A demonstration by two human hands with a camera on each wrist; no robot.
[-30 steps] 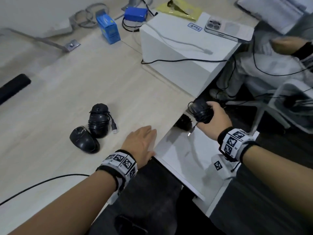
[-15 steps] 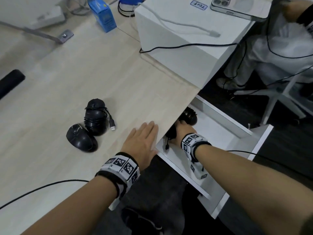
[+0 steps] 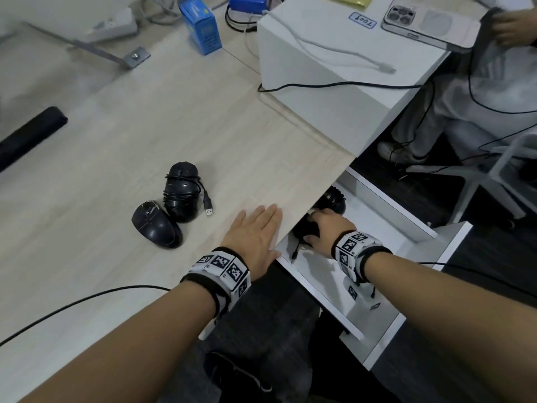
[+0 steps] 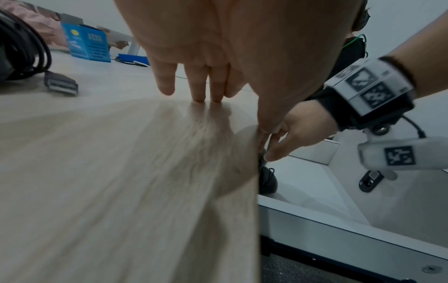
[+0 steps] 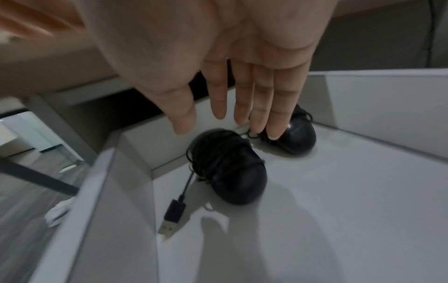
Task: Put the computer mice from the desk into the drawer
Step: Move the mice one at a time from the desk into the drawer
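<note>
Two black computer mice lie on the wooden desk [image 3: 101, 126]: one wrapped in its cable [image 3: 181, 196] and a plain one [image 3: 155, 228] beside it. My left hand [image 3: 255, 231] rests flat on the desk edge, fingers straight [image 4: 201, 86]. The white drawer [image 3: 319, 283] is pulled out below the desk. Inside it lie two more cable-wrapped mice, a near one [image 5: 230, 170] and a far one [image 5: 295, 137]. My right hand [image 3: 325, 228] hovers just over them with straight fingers [image 5: 242, 114], holding nothing.
A white box [image 3: 334, 82] with a phone [image 3: 427, 23] on top stands at the desk's far right. A blue carton [image 3: 203, 27] and a black bar [image 3: 29, 135] lie farther back. A black cable [image 3: 87, 298] crosses the near desk. Another person sits at the right [image 3: 494, 82].
My right hand carried a cable-wrapped mouse down into the drawer and let it go; its fingers are now straight. The left hand has stayed on the desk edge.
</note>
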